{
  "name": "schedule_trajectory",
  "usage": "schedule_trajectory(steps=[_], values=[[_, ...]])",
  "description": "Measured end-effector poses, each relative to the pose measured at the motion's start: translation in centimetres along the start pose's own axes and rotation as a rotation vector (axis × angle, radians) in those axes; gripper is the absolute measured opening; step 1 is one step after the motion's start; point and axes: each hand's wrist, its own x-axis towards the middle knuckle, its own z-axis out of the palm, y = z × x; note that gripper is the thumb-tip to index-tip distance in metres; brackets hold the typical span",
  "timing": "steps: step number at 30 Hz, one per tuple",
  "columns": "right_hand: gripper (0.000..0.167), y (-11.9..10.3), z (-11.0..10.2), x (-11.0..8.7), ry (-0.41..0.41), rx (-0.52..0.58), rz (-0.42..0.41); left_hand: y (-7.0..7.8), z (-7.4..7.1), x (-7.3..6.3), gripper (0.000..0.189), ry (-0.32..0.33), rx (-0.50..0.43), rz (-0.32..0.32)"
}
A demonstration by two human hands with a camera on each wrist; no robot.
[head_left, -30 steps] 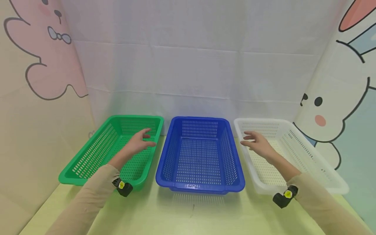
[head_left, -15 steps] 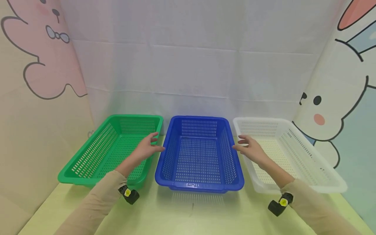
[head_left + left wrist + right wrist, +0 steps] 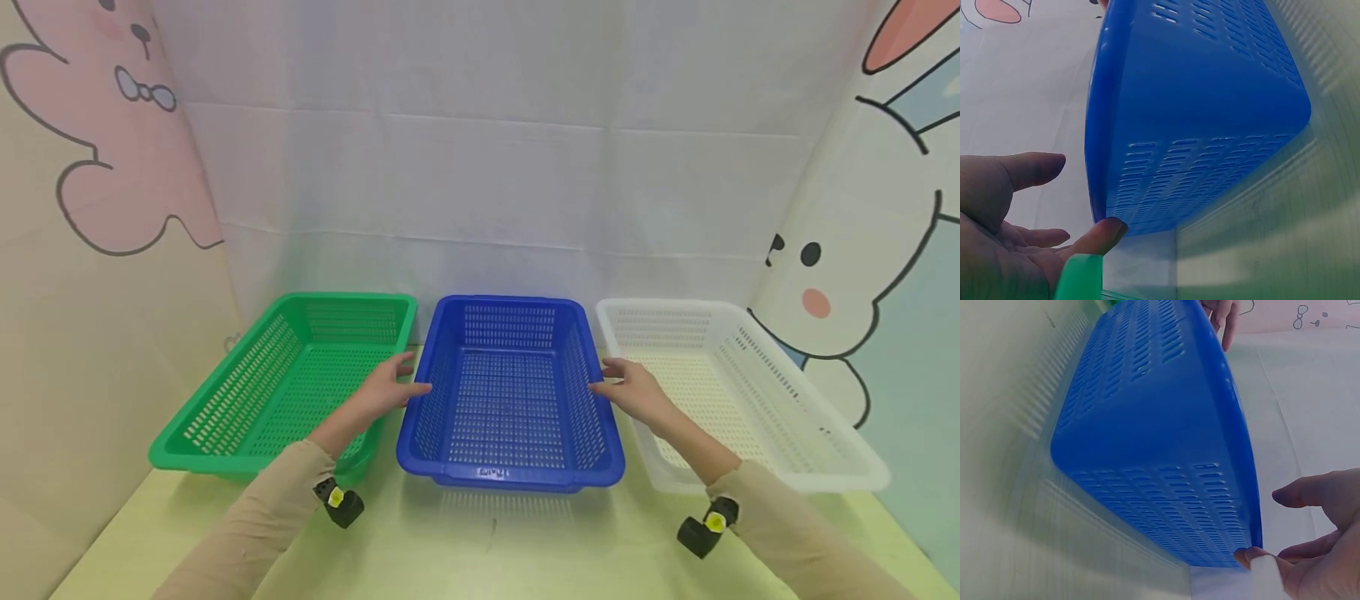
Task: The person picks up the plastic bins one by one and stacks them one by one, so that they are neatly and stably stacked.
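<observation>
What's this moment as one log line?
blue basket: on table; left grip: open, at left rim; right grip: open, at right rim

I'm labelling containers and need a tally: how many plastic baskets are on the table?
3: a green basket on the left, a blue basket in the middle and a white basket on the right. No others show.
</observation>
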Motion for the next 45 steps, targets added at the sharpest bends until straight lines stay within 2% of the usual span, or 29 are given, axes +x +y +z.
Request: schedule_trajectory(steps=[4,10,15,20,30,34,38,45], values=[[0.063,0.1,-0.1,0.2,-0.039,0.030,0.001,-0.3,0.2,0.3,0.067,-0.015,0.002,0.000],[0.061,0.4,-0.6,0.9,-0.128,0.147,0.029,-0.1,0.6,0.9,0.054,-0.080,0.010,0.008],[0.059,0.5,-0.6,1.2,-0.155,0.179,0.066,0.0,0.6,1.0,0.050,-0.069,0.022,-0.032],[0.059,0.6,-0.6,1.2,-0.142,0.193,0.079,0.1,0.6,0.9,0.051,-0.065,0.018,-0.045],[0.058,0.8,-0.7,0.9,-0.087,0.237,0.075,-0.1,0.4,0.8,0.056,-0.023,-0.077,-0.049],[0.059,0.8,-0.8,0.9,-0.068,0.266,0.070,-0.2,0.1,0.8,0.058,-0.025,-0.101,-0.041],[0.059,0.7,-0.8,0.8,-0.053,0.330,0.067,-0.1,-0.3,0.8,0.058,-0.039,-0.146,-0.038],[0.060,-0.1,-0.5,0.3,-0.021,0.528,0.074,0.0,-1.6,0.3,0.058,-0.039,-0.172,-0.034]])
